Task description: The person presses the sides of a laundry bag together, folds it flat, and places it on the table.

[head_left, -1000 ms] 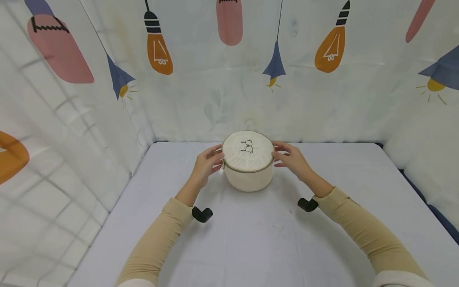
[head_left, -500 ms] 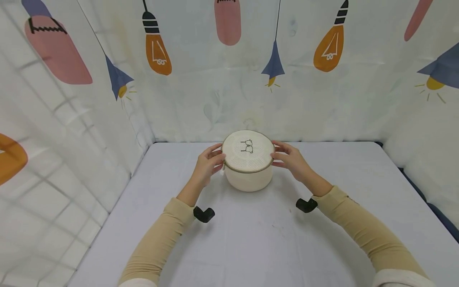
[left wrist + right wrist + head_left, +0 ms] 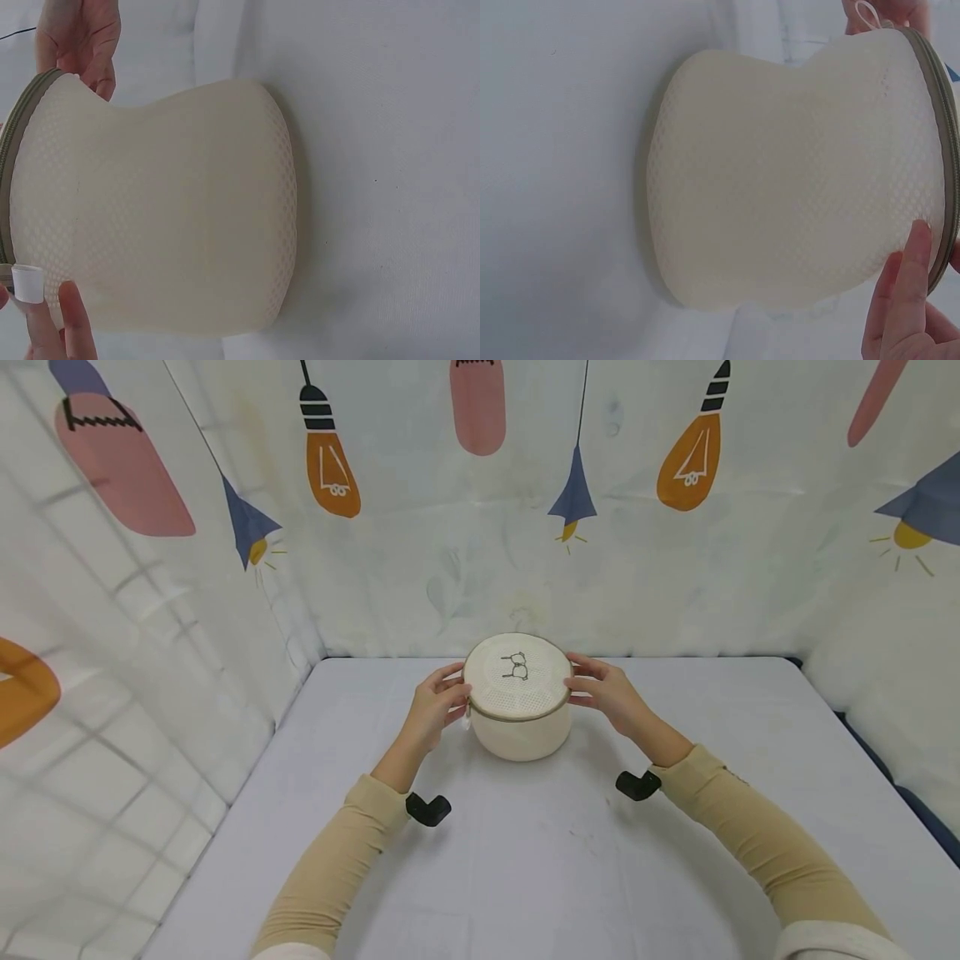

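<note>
A round cream mesh laundry bag [image 3: 519, 739] stands upright at the far middle of the white table, its lid on top with a glasses-like print. A green-brown zipper [image 3: 937, 82] runs round its rim. My left hand [image 3: 431, 706] pinches the rim on the left; in the left wrist view its fingers [image 3: 75, 315] lie against the mesh beside a white tab [image 3: 28, 285]. On the opposite side my right hand [image 3: 613, 697] pinches the rim, fingers [image 3: 911, 277] flat on the mesh wall below the zipper. The mesh wall [image 3: 165, 202] bows inward midway. Both thumbs are mostly hidden in the wrist views.
The white-covered table [image 3: 540, 877] spreads in front of the bag. Behind it hangs a white curtain [image 3: 390, 585] printed with lamps and bulbs, close to the table's back edge. Black wrist mounts [image 3: 428, 810] stick out from both cuffs.
Both hands stay at the bag's rim and the bag keeps its place. My right hand's fingers shift slightly inward onto the rim; the wrists move a little toward each other.
</note>
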Demonstrator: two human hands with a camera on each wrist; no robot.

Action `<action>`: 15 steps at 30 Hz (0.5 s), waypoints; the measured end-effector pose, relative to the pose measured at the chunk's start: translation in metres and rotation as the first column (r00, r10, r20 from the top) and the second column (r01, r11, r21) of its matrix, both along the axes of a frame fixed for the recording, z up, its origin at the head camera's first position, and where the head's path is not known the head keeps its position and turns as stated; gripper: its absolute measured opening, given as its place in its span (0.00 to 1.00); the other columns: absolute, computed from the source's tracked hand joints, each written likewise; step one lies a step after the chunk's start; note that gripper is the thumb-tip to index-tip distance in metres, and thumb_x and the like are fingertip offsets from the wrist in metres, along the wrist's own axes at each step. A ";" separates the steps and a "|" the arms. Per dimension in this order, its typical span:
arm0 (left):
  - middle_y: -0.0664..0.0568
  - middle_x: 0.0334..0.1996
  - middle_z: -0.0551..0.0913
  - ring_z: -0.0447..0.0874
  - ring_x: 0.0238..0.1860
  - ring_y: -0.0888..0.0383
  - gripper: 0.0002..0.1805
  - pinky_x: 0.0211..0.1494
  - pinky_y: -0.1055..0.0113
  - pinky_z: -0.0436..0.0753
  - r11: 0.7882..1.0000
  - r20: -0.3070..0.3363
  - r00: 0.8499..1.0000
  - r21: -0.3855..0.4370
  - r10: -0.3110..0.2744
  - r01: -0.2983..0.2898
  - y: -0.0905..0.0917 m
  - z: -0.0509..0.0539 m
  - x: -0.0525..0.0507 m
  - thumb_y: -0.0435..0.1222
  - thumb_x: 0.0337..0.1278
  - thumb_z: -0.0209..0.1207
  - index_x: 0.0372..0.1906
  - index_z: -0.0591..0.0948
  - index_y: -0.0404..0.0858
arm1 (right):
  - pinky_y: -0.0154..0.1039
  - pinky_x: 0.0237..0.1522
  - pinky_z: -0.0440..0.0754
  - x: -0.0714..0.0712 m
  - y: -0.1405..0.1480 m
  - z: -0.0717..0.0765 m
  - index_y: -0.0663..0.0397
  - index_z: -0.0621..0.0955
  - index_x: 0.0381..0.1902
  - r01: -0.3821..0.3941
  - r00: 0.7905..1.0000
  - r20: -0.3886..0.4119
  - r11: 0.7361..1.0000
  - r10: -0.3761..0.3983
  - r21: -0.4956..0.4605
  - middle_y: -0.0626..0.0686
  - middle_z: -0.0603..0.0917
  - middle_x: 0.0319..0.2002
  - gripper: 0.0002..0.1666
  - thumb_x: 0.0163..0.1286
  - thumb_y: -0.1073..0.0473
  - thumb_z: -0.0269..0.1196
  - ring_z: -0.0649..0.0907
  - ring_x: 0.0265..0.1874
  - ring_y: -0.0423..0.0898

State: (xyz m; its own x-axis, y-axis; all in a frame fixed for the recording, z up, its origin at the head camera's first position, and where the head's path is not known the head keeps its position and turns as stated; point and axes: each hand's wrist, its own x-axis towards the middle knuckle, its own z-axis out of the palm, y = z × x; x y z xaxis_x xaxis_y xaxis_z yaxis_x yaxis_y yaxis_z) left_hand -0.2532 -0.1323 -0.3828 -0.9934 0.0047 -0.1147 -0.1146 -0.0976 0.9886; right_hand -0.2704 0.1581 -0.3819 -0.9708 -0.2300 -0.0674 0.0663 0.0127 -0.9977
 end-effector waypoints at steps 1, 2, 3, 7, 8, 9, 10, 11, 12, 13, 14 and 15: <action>0.42 0.59 0.78 0.79 0.33 0.63 0.29 0.42 0.72 0.83 1.000 0.000 1.000 0.001 0.001 -0.001 0.000 0.000 0.000 0.28 0.69 0.60 0.73 0.72 0.38 | 0.38 0.55 0.83 0.000 0.000 0.000 0.61 0.63 0.79 -0.003 1.000 -0.001 1.000 0.003 -0.001 0.64 0.69 0.65 0.36 0.75 0.69 0.58 0.81 0.48 0.41; 0.42 0.59 0.78 0.79 0.33 0.63 0.29 0.42 0.72 0.83 1.000 0.000 1.000 0.002 0.002 -0.002 -0.001 -0.001 0.000 0.28 0.69 0.60 0.73 0.72 0.38 | 0.38 0.55 0.83 0.000 -0.001 0.000 0.61 0.63 0.79 -0.005 1.000 0.001 1.000 0.005 -0.004 0.64 0.69 0.65 0.36 0.75 0.69 0.58 0.81 0.48 0.41; 0.42 0.59 0.78 0.79 0.33 0.63 0.29 0.42 0.72 0.83 1.000 -0.001 1.000 0.001 0.001 -0.001 -0.001 -0.001 0.000 0.28 0.69 0.59 0.73 0.72 0.38 | 0.38 0.54 0.83 -0.001 -0.001 0.000 0.61 0.63 0.79 -0.004 1.000 0.004 1.000 0.004 -0.005 0.64 0.69 0.66 0.36 0.75 0.69 0.58 0.81 0.48 0.41; 0.42 0.58 0.78 0.79 0.33 0.63 0.29 0.42 0.72 0.83 1.000 -0.005 1.000 -0.007 -0.003 0.003 -0.001 -0.002 0.000 0.29 0.69 0.59 0.73 0.72 0.38 | 0.37 0.54 0.83 -0.001 -0.002 0.000 0.60 0.63 0.79 0.000 1.000 0.014 1.000 0.000 0.002 0.65 0.68 0.67 0.36 0.76 0.69 0.58 0.80 0.49 0.41; 0.42 0.58 0.78 0.79 0.33 0.63 0.29 0.42 0.72 0.83 1.000 -0.008 1.000 -0.009 -0.005 0.005 -0.002 -0.003 0.000 0.29 0.69 0.59 0.73 0.72 0.38 | 0.37 0.54 0.83 -0.001 -0.002 0.000 0.60 0.63 0.79 0.003 1.000 0.017 1.000 -0.003 0.003 0.65 0.68 0.67 0.36 0.76 0.69 0.58 0.80 0.49 0.41; 0.42 0.58 0.78 0.79 0.33 0.63 0.29 0.42 0.72 0.83 1.000 -0.010 1.000 -0.011 -0.007 0.006 -0.002 -0.003 0.000 0.29 0.69 0.59 0.73 0.72 0.38 | 0.37 0.55 0.82 -0.001 -0.002 0.000 0.60 0.63 0.79 0.003 1.000 0.018 1.000 -0.003 0.004 0.65 0.68 0.68 0.36 0.76 0.70 0.58 0.80 0.49 0.41; 0.42 0.58 0.79 0.79 0.33 0.64 0.29 0.42 0.72 0.83 1.000 -0.011 1.000 -0.013 -0.008 0.008 -0.002 -0.004 -0.001 0.29 0.69 0.59 0.73 0.72 0.38 | 0.37 0.55 0.82 -0.001 -0.002 0.000 0.60 0.63 0.79 0.002 1.000 0.018 1.000 -0.002 0.004 0.65 0.67 0.68 0.36 0.76 0.70 0.58 0.80 0.49 0.42; 0.42 0.57 0.79 0.79 0.33 0.64 0.29 0.42 0.72 0.83 1.000 -0.013 1.000 -0.015 -0.010 0.010 -0.002 -0.004 0.000 0.29 0.69 0.59 0.73 0.72 0.37 | 0.37 0.55 0.82 -0.001 -0.002 0.000 0.60 0.62 0.79 0.002 1.000 0.019 1.000 -0.002 0.005 0.65 0.67 0.68 0.36 0.76 0.69 0.58 0.80 0.49 0.42; 0.42 0.57 0.79 0.79 0.33 0.64 0.29 0.42 0.72 0.83 1.000 -0.015 1.000 -0.018 -0.013 0.012 -0.002 -0.004 0.000 0.29 0.69 0.59 0.73 0.72 0.37 | 0.37 0.55 0.82 0.000 -0.002 0.000 0.59 0.62 0.79 0.002 1.000 0.020 1.000 -0.002 0.007 0.65 0.67 0.68 0.36 0.76 0.69 0.58 0.79 0.50 0.42; 0.41 0.57 0.79 0.79 0.33 0.64 0.29 0.43 0.72 0.83 1.000 -0.017 1.000 -0.019 -0.016 0.016 -0.002 -0.004 0.000 0.29 0.69 0.59 0.73 0.72 0.37 | 0.37 0.55 0.82 0.000 -0.002 -0.001 0.59 0.62 0.79 0.002 1.000 0.022 1.000 -0.002 0.007 0.65 0.67 0.68 0.36 0.76 0.69 0.58 0.79 0.50 0.43; 0.41 0.57 0.79 0.79 0.33 0.64 0.29 0.43 0.72 0.83 1.000 -0.019 1.000 -0.020 -0.019 0.019 -0.002 -0.004 0.000 0.29 0.69 0.59 0.73 0.72 0.37 | 0.37 0.56 0.82 0.000 -0.003 -0.001 0.59 0.62 0.79 0.002 1.000 0.025 1.000 -0.003 0.007 0.65 0.67 0.68 0.37 0.76 0.69 0.58 0.79 0.51 0.43; 0.41 0.57 0.79 0.79 0.33 0.64 0.29 0.43 0.72 0.83 1.000 -0.020 1.000 -0.023 -0.021 0.021 -0.002 -0.005 0.000 0.29 0.69 0.60 0.73 0.72 0.37 | 0.38 0.56 0.82 0.001 -0.003 -0.001 0.59 0.62 0.79 0.002 1.000 0.026 1.000 -0.002 0.007 0.65 0.67 0.69 0.37 0.76 0.69 0.58 0.79 0.51 0.43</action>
State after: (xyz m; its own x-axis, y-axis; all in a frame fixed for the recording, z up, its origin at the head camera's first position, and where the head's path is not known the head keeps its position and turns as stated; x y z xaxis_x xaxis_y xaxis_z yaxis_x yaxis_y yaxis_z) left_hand -0.2536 -0.1343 -0.3874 -0.9952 0.0234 -0.0951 -0.0966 -0.0730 0.9926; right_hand -0.2698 0.1555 -0.3824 -0.9691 -0.2278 -0.0947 0.0926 0.0197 -0.9955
